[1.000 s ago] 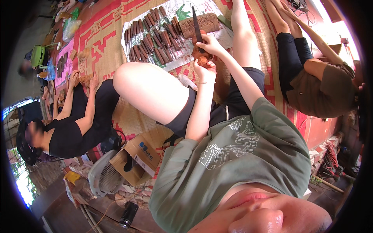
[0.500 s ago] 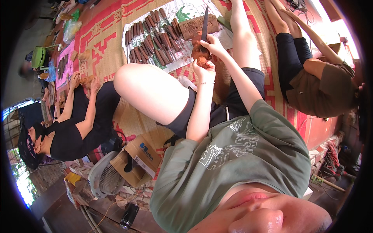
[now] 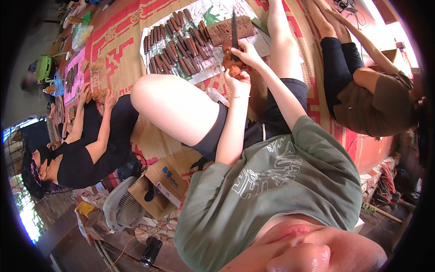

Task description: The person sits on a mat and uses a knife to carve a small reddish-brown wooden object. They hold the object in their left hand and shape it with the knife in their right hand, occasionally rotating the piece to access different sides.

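Note:
My right hand [image 3: 247, 53] is closed around the lower end of a long, narrow, dark tool [image 3: 234, 28], which looks like a flat file and points away from me. Just nearer, my left hand [image 3: 238, 82] has its fingers wrapped round a small orange-brown carved wooden piece [image 3: 234, 70]. A larger reddish-brown wooden lump [image 3: 227, 58] sits just beyond that piece, partly hidden by my hands. Past it lies a carved wooden block [image 3: 230, 31]. Left of the block, several wooden-handled carving tools [image 3: 179, 45] are spread in rows over a white sheet [image 3: 204, 78].
Underneath is a red and tan woven mat [image 3: 113, 54]. At left a co-worker in black [image 3: 77, 158] holds a wooden piece [image 3: 99, 94]; another person [image 3: 376, 102] sits at right. A cardboard box [image 3: 161, 188] and a grey fan [image 3: 123, 206] stand at lower left.
The dark tool has swung slightly left and drawn a little toward me, in my right hand. My left hand keeps its hold on the carved piece, almost unmoved.

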Motion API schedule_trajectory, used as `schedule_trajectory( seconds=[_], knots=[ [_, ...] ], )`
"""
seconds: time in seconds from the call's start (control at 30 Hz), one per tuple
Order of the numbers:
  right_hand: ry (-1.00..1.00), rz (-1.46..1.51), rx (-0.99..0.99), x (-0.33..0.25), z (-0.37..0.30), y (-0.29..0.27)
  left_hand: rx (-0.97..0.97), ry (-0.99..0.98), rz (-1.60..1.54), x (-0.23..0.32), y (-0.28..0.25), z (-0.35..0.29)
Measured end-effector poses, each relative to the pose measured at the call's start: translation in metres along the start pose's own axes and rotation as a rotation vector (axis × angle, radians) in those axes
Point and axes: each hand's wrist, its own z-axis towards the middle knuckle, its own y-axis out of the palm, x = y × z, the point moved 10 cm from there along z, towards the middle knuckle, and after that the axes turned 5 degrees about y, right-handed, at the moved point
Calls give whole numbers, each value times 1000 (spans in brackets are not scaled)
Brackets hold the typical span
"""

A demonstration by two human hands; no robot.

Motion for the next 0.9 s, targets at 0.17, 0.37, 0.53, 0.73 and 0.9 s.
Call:
schedule_trajectory(
  seconds=[0.17,0.37,0.53,0.73,0.9],
  knots=[
    [164,40,36,11,7,-4,34,3,4,1,-1,-2],
    [25,28,142,3,6,-9,18,-30,-11,-2,-5,4],
    [13,31,17,1,9,3,10,-13,-24,1,-5,3],
    [81,-6,78,14,11,-4,-5,0,7,-2,-4,3],
    [-11,36,-39,-1,2,8,-8,26,12,0,-4,2]
  ],
)
